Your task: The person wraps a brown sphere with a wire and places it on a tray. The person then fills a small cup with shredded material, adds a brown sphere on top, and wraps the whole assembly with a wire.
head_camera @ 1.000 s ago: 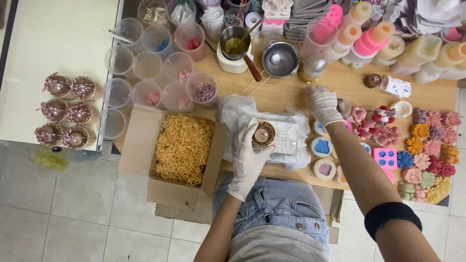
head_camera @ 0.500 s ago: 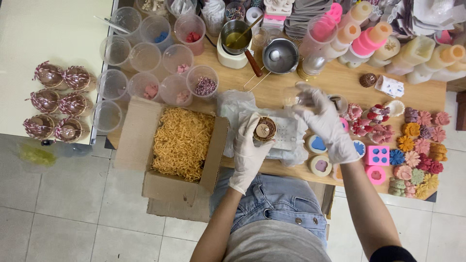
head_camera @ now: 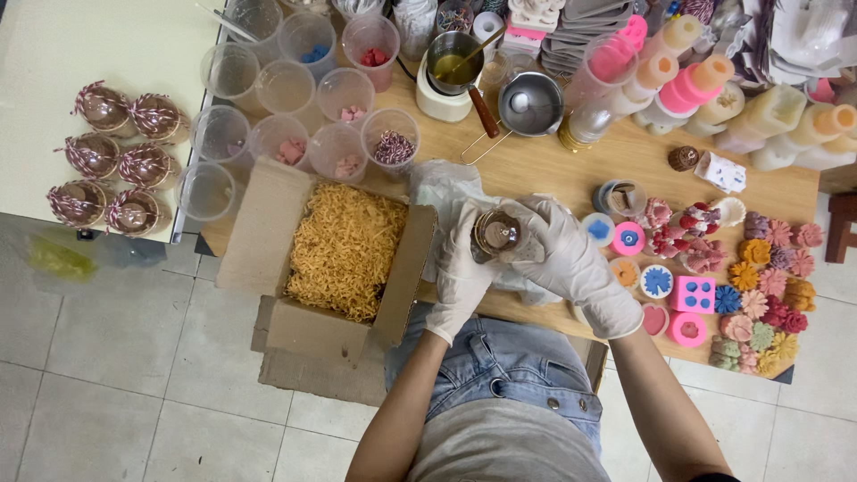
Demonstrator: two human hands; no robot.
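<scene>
Both my hands wear white gloves and meet over the front edge of the wooden table point(head_camera: 571, 170). My left hand point(head_camera: 461, 268) cups a small round brown item in clear wrap point(head_camera: 496, 234) from the left. My right hand point(head_camera: 571, 263) closes on the same wrapped item from the right. Under them lies a crumpled clear plastic sheet point(head_camera: 446, 183). Just left stands an open cardboard box point(head_camera: 268, 232) filled with yellow shredded paper point(head_camera: 344, 250).
Several clear plastic cups point(head_camera: 286, 89) with pink and blue bits stand at the back left. A pot of yellow liquid point(head_camera: 453, 62), a metal pan point(head_camera: 531, 103) and squeeze bottles point(head_camera: 687, 89) sit behind. Coloured flower shapes and moulds point(head_camera: 759, 286) lie right. Wrapped brown pieces point(head_camera: 116, 161) rest far left.
My right hand came back from the table's right side and closed on the wrapped brown item that my left hand was holding up alone.
</scene>
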